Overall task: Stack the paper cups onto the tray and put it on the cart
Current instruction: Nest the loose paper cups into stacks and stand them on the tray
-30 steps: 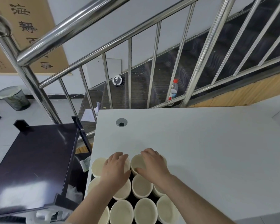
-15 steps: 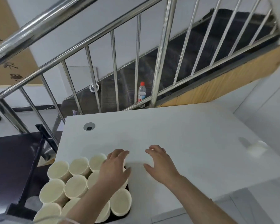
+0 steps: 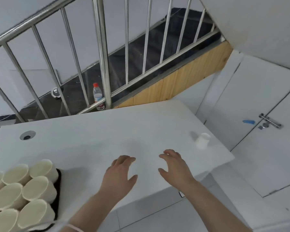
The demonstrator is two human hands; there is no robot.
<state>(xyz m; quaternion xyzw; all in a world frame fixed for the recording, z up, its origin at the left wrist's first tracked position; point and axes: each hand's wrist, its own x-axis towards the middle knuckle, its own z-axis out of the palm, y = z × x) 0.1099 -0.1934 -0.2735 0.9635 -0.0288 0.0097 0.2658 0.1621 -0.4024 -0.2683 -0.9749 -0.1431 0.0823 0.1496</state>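
At the table's [image 3: 99,131] near left corner the paper cups [image 3: 20,190] stood packed on the dark tray [image 3: 58,181]; one stray cup [image 3: 202,140] remained near the right edge. My left hand [image 3: 119,176] and right hand [image 3: 174,166] hovered slack, grasping nothing, carting judged undone.

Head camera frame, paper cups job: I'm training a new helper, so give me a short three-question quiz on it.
1. True or false: the right hand is gripping the lone paper cup.
2. Where does the lone paper cup stand? A) on the tray B) near the right edge of the white table C) on the floor
3. Fill in: the plastic bottle beyond the table has a ___ cap.

Key: 1 false, both it and the left hand hover open and hold nothing; 2 B; 3 red.
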